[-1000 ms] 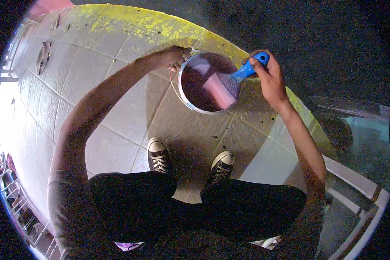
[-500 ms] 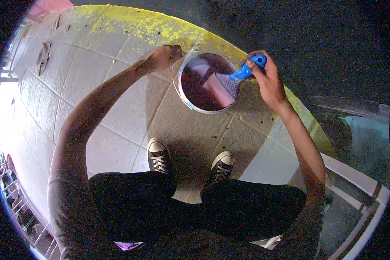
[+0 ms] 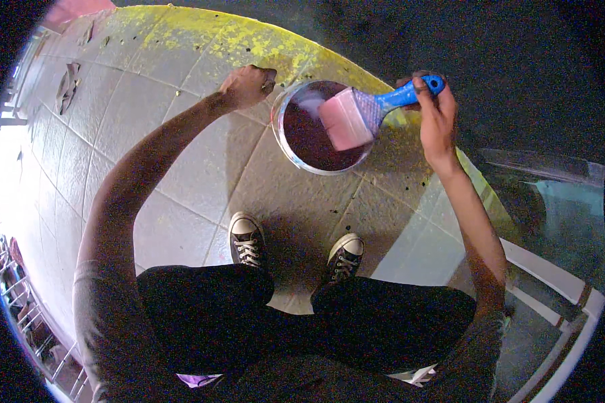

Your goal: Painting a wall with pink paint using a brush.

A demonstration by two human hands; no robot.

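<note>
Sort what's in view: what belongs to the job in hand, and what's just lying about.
In use:
blue-handled brush, in the right hand
bucket, beneath the brush

Lying about:
crumpled brownish scrap, on the tiles
smaller scrap, beyond it

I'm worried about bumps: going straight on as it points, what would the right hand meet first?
Past the blue-handled brush it grips, the right hand's way looks free as far as the picture shows; only the dark area ahead is visible, and its depth is unclear.

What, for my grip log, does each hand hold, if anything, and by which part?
The right hand holds the paintbrush by its blue handle; whether the curled left hand holds anything cannot be told.
</note>
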